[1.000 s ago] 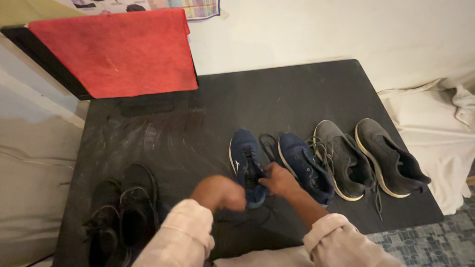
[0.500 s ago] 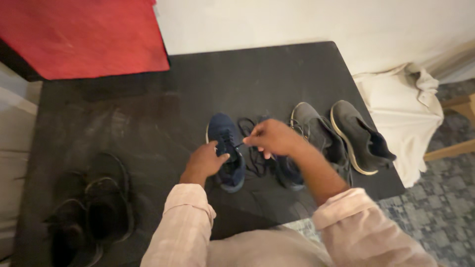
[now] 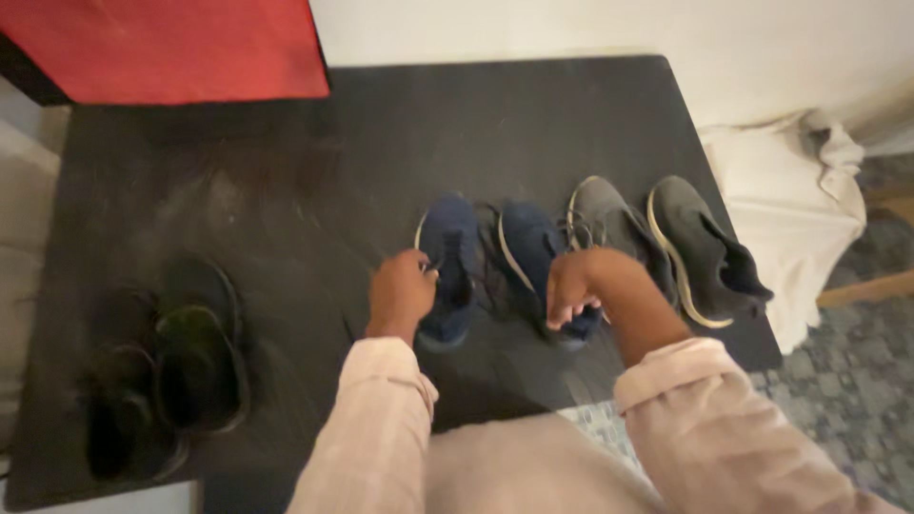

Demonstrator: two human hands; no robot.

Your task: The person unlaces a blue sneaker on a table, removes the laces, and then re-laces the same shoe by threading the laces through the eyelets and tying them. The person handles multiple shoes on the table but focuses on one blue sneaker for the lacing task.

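Left hand (image 3: 400,293) rests on the near-left side of the left blue shoe (image 3: 447,266), fingers curled onto its collar edge, seemingly pinching a lace end though blur makes that uncertain; right hand (image 3: 574,286) sits over the near end of the right blue shoe (image 3: 533,257), closed into a loose fist, probably round a lace, but what it holds cannot be made out; both blue shoes stand side by side, toes pointing far, at the middle of the dark mat (image 3: 381,152), slightly near of centre.

Handling, as a guess: shoes look light, soft fabric uppers that give under the fingers, soles stiffer and grippy; not fragile; laces (image 3: 490,276) thin, limp, dark and loose between the two shoes, easy to lose hold of; best hold is the heel collar or the tongue for the shoe itself, fingertip pinch near the end for a lace; a tug on a lace would likely drag the light shoe over the mat unless the other hand steadies it.

Around: pair of grey shoes (image 3: 657,243) just right of the blue ones; black shoes (image 3: 162,371) well apart at near left; red cloth (image 3: 162,48) at far left; white cloth (image 3: 790,190) off the mat's right edge.
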